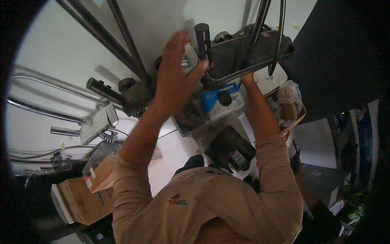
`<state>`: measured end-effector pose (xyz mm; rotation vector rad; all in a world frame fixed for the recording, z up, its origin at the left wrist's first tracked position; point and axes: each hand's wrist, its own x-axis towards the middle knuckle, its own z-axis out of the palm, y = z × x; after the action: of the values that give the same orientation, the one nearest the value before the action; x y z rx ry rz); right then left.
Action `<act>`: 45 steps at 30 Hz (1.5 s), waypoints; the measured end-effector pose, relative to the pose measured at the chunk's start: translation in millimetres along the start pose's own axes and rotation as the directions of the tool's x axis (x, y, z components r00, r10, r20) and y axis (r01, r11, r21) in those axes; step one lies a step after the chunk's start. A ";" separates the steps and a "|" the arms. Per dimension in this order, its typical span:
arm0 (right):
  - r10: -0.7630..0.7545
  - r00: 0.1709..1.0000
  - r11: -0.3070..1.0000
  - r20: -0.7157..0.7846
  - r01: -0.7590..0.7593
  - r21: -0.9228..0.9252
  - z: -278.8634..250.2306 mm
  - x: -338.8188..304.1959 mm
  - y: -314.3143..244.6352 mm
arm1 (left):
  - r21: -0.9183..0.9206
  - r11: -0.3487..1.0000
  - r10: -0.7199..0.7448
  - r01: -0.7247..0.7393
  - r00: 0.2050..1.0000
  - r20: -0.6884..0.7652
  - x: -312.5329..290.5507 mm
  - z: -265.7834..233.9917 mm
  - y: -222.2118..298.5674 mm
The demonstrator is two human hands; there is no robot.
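My left hand (172, 75) is raised with fingers and thumb apart, holding nothing. Its thumb is close to a black upright cylinder (202, 40) at the corner of a black tray-like base (235, 55) with metal tubes rising from it. Whether the thumb touches the cylinder I cannot tell. Under the front edge of that base is my right hand (247, 78), its fingers hidden by the edge. Just below sits a white and blue container (221, 99) with a black round cap. A dark flat box (189, 118) lies to the left of this container.
A cardboard box (300, 118) with clear plastic bags is on the right. Nearer me is a bin holding a black object (229, 146). Chrome tubes (53, 112) and a white bracket (99, 124) jut out at left. Cardboard boxes (85, 201) stand lower left, a dark panel (339, 61) upper right.
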<state>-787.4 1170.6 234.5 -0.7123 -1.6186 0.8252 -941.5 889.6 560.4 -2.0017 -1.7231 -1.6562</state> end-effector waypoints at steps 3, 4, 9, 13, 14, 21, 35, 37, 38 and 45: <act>0.043 0.996 0.991 0.076 -0.033 -0.128 40.0 -15.3 -86.0 | 0.202 0.978 -0.084 0.059 0.990 0.116 29.1 -3.4 -37.5; 0.094 0.989 0.985 0.110 -0.076 -0.153 36.6 -12.6 -114.8 | 0.184 0.977 -0.151 0.109 0.962 0.230 38.4 -6.2 -46.8; 0.266 0.901 0.766 0.344 0.019 -0.643 5.6 -1.5 -126.8 | 0.162 0.975 -0.212 0.154 0.867 0.450 62.4 1.6 -60.8; 0.288 0.905 0.939 0.313 -0.202 -0.279 5.1 -5.4 -83.2 | 0.061 0.987 -0.162 0.150 0.914 0.372 53.9 2.2 -52.7; 0.300 0.912 0.951 0.279 -0.308 -0.014 7.8 -6.4 -84.0 | 0.080 0.986 -0.165 0.146 0.920 0.356 52.9 1.7 -53.2; 0.208 0.978 0.973 0.032 -0.210 0.099 33.2 -4.0 -88.2 | -0.087 0.996 0.003 0.008 0.992 0.124 80.5 -25.0 -35.1; 0.195 0.978 0.980 0.078 -0.198 0.029 18.0 -8.5 -64.1 | -0.467 0.840 -0.139 0.275 0.942 0.305 -53.7 -3.8 18.6; 0.195 0.978 0.972 0.076 -0.203 0.120 20.0 -2.1 -46.5 | -0.605 0.755 -0.106 0.254 0.957 0.271 -85.4 0.8 18.2; 0.209 0.975 0.969 0.078 -0.217 0.118 20.6 -1.1 -48.6 | -0.608 0.757 -0.085 0.237 0.960 0.268 -96.6 -1.9 18.7; -0.062 0.997 0.972 -0.036 0.052 -0.229 8.6 -4.0 -122.7 | -0.622 0.747 -0.165 0.234 0.972 0.167 -121.6 8.5 7.0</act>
<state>-797.9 1095.9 331.9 -0.8349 -1.7039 0.5832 -909.5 807.3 476.1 -2.2278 -1.5793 -2.5445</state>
